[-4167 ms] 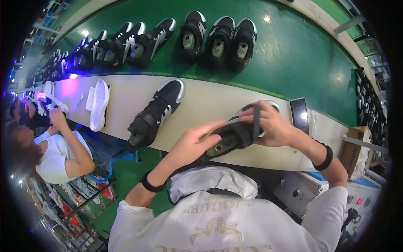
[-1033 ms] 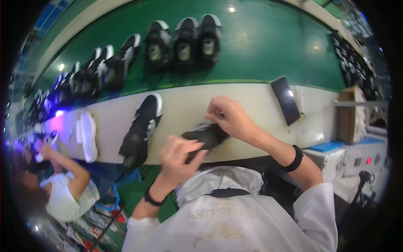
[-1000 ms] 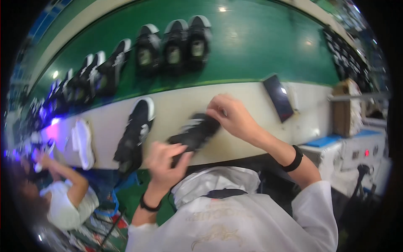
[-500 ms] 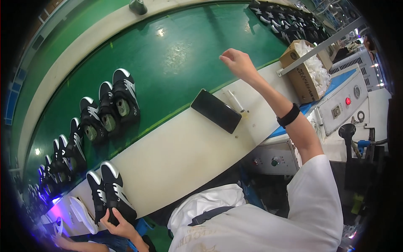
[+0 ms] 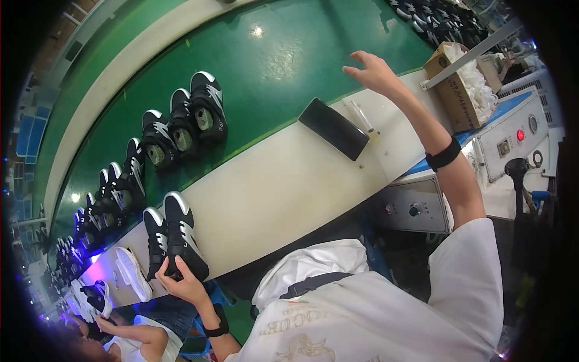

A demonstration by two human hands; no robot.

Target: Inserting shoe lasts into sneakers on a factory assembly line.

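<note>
Since the last frame my view has swung left. My left hand (image 5: 184, 283) now grips the heel of a black-and-white sneaker pair (image 5: 174, 241) on the cream bench (image 5: 289, 187), lower left of frame. My right hand (image 5: 375, 71) hovers open and empty, upper right, over the green conveyor (image 5: 283, 54), near a black phone (image 5: 333, 128).

**My bench and the belt behind it**

On my cream bench (image 5: 283, 187) lie a black flat pad (image 5: 333, 128), a thin syringe-like tube (image 5: 362, 117), a pair of black-and-white shoes (image 5: 174, 241) and a white sole (image 5: 134, 274). The green conveyor belt (image 5: 271, 66) beyond carries more black shoes (image 5: 181, 117).
</note>
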